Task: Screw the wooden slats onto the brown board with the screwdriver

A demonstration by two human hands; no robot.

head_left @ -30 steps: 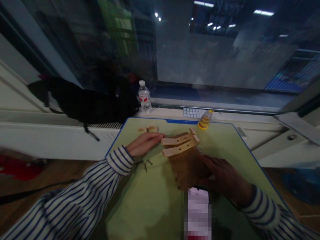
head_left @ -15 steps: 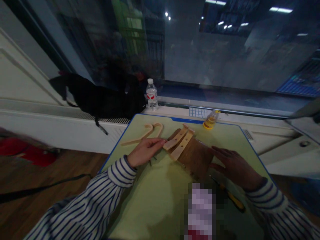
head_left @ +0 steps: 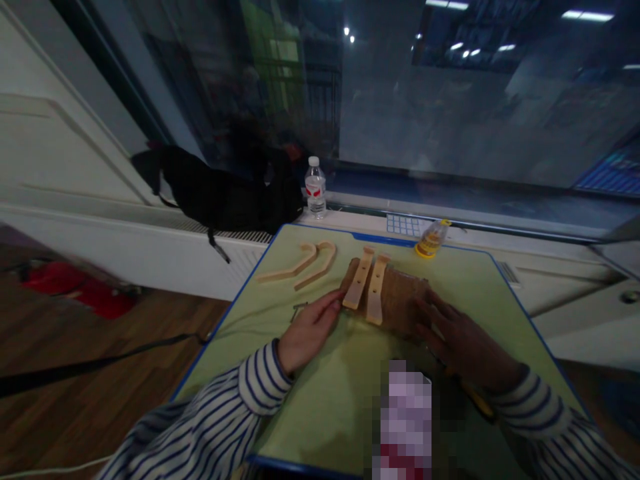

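A flat brown board [head_left: 400, 297] lies in the middle of the table, apparently wood or cardboard. Two pale wooden strips with drilled holes, a left strip [head_left: 359, 283] and a right strip [head_left: 377, 290], rest side by side across its left part. My left hand [head_left: 313, 330] has thumb and fingers close together at the board's left edge. My right hand [head_left: 460, 343] grips the opposite end, its fingers over the edge. Partly under my right hand lies a tool with a yellow handle [head_left: 477, 401]; its tip is hidden.
Two hook-shaped wooden pieces [head_left: 320, 267] lie at the table's back left, with small dark screws or nails [head_left: 299, 311] nearer me. A yellow-capped bottle [head_left: 433, 240] stands at the back edge. Beyond, a water bottle [head_left: 315, 190] and black bag [head_left: 225, 193] occupy the sill.
The board has turned so its strips point more straight away from me, and the strips sit further apart. My left hand has moved lower, from the strip's end to the board's edge.
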